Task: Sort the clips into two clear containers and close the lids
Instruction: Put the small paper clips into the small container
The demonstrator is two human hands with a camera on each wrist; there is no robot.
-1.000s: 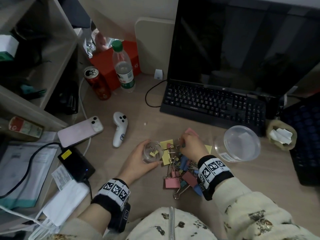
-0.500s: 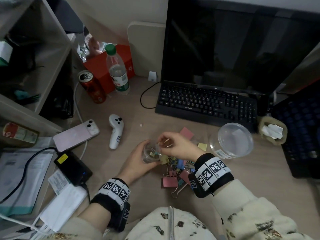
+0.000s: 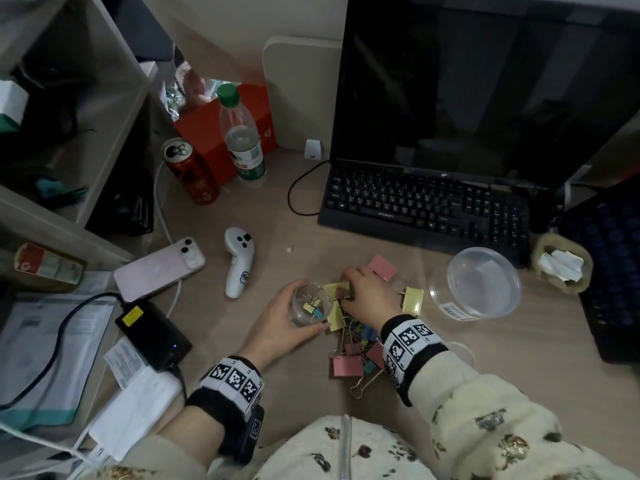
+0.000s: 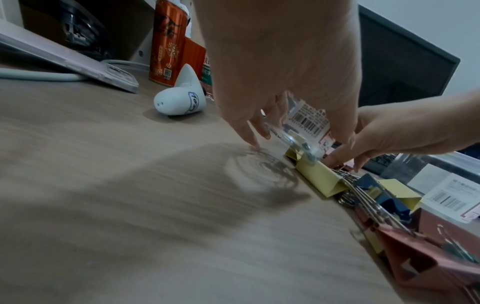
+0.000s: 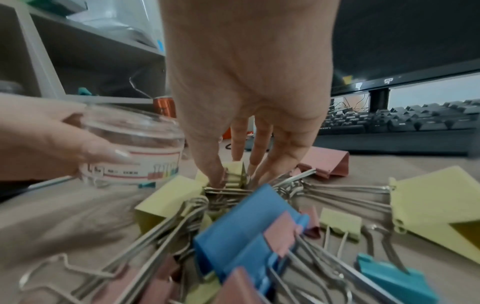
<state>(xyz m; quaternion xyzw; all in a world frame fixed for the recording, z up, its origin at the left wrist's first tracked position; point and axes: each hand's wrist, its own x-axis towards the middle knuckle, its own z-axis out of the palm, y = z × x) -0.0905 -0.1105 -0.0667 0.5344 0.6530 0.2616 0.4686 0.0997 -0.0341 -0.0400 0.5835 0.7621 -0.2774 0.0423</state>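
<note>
— Wood-coloured surface (image 3: 485,358) is what we see first, with a dark screen (image 3: 485,81) and a black keyboard (image 3: 426,206) at the back. What do we see near our fingers?

— We see our left hand (image 3: 277,323) curled round the small clear jar (image 3: 310,306). The thumb and the fingers wrap its sides. A few little clips lie inside it.

— And our right hand (image 3: 367,292)?

— It reaches down just to the right of the jar. Its fingers (image 5: 213,164) point down, close together, and pinch a small yellow clip (image 5: 233,174) at the top of the pile.

— Where is the pile of clips (image 3: 353,348)?

— It lies right under our right fingers and goes back toward our wrist. We see pink, yellow and blue ones, big and small, all mixed up with their silver handles crossing.

— Are any clips apart from the pile?

— Yes. One big pink clip (image 3: 382,267) sits just past our right fingers. One big yellow clip (image 3: 414,299) sits to the right of them.

— Where is the other jar?

— The big clear tub (image 3: 479,285) stands further right of our right fingers, near the keyboard. It is open on top.

— What is to the left of our left fingers?

— A white controller (image 3: 238,259), then a pink phone (image 3: 159,268). Further off stand a red can (image 3: 190,171) and a water bottle (image 3: 242,140).
</note>
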